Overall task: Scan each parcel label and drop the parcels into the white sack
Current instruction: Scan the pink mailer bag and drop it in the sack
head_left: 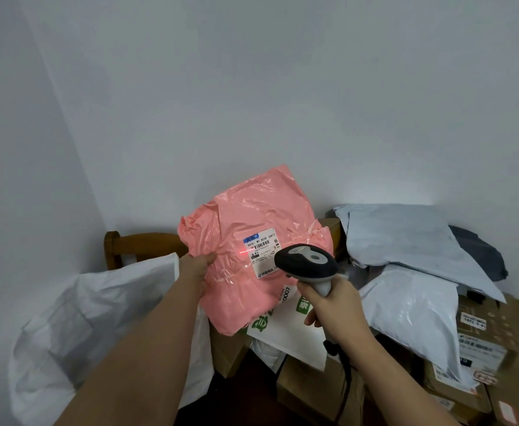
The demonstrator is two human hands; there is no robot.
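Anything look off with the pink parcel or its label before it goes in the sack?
The pink parcel is crumpled, with clear tape wrinkled over its label. The scanner beam's red dot sits at the label's left edge. No tear visible.

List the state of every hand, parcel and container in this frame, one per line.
left hand: grips the pink parcel's left edge
right hand: grips the scanner handle
pink parcel: held up, label facing the camera
label: red scan line across it
scanner: aimed at the label, beam on
white sack: mouth open, beside the left forearm
grey mailers: piled on cartons, untouched
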